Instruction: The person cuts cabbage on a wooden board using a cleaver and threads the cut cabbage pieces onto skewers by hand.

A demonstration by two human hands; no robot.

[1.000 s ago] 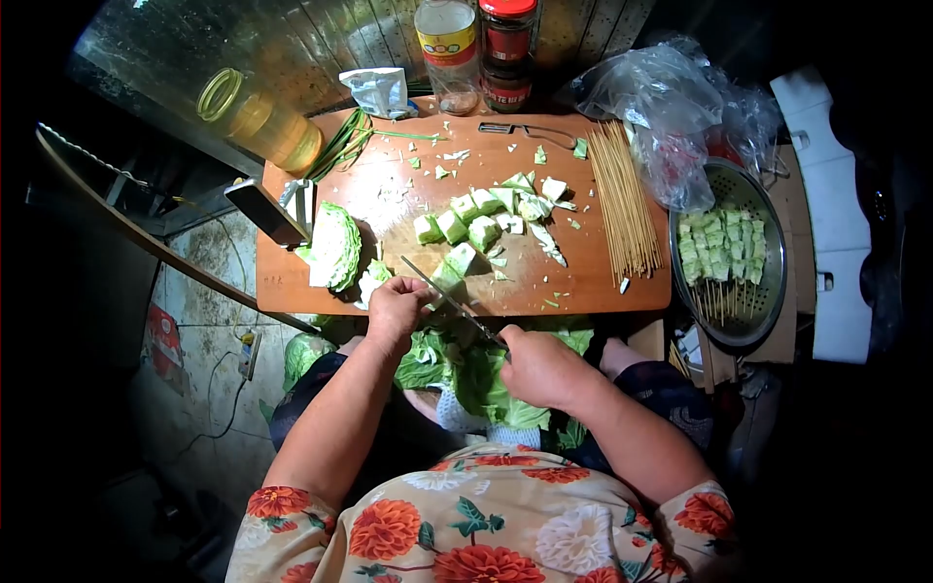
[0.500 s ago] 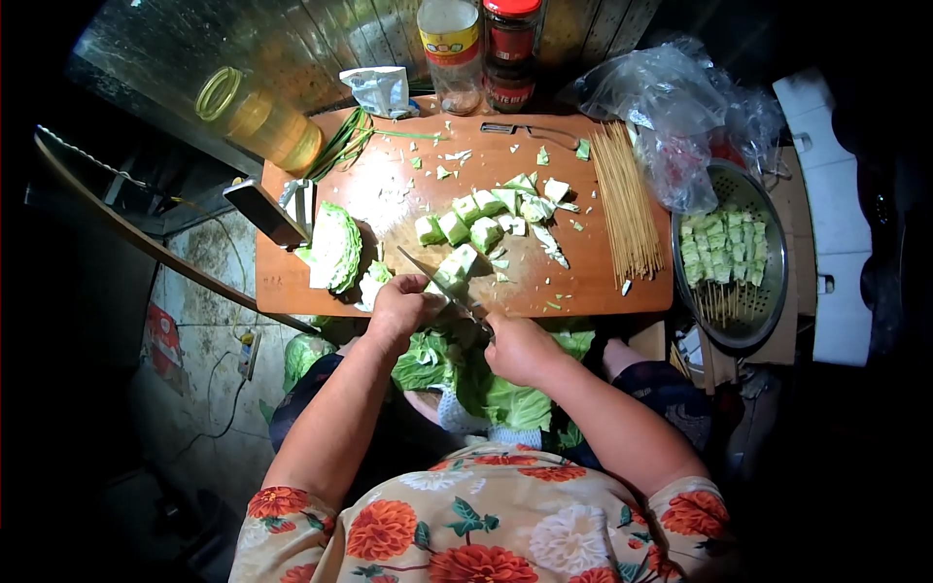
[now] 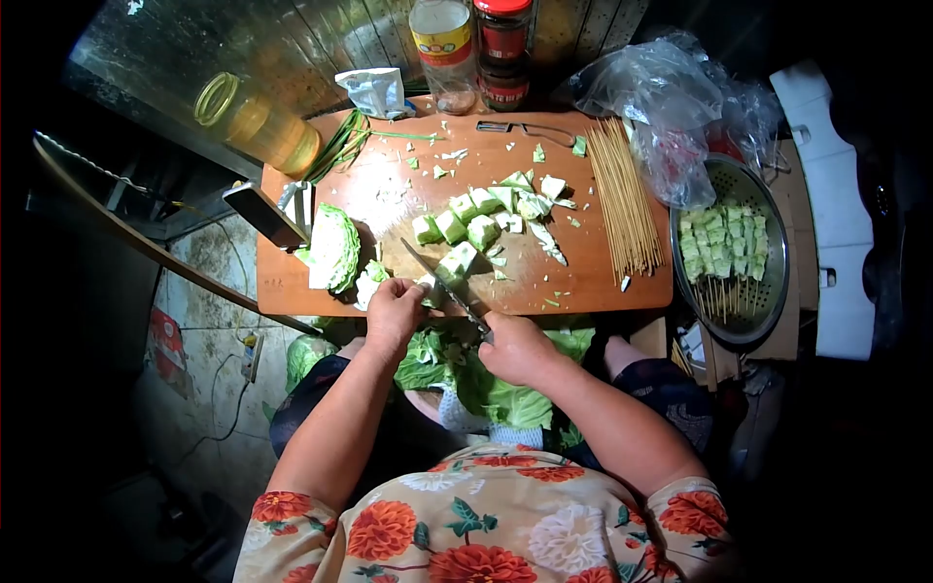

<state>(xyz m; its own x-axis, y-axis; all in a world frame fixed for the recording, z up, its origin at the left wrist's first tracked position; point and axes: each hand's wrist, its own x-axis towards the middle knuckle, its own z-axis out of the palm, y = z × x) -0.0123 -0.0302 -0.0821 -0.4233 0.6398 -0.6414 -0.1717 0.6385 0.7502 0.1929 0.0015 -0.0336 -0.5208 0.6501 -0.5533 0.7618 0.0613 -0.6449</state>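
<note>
My right hand (image 3: 523, 348) is closed around the handle of a knife (image 3: 439, 277), whose blade slants up and left over the near edge of the wooden cutting board (image 3: 554, 282). The fingers of my left hand (image 3: 397, 313) are pinched on a small pale piece of cabbage (image 3: 429, 291), close to the blade and partly hidden. Just beyond the blade lies a cut cabbage chunk (image 3: 457, 260). Several more cabbage chunks (image 3: 451, 226) form a row further back. A cut cabbage wedge (image 3: 334, 249) and a smaller cabbage scrap (image 3: 370, 282) are left of my left hand.
A bundle of wooden skewers (image 3: 627, 204) lies along the board's right side. Skewered cabbage (image 3: 724, 243) fills part of a metal colander (image 3: 768, 306). A phone (image 3: 262, 216), a jar of yellowish liquid (image 3: 262, 126) and a peeler (image 3: 525, 128) are around the board; cabbage leaves (image 3: 505, 389) lie below.
My left hand has drawn slightly left, away from the knife blade. My right hand has shifted a little left with the knife, and the view has tilted slightly.
</note>
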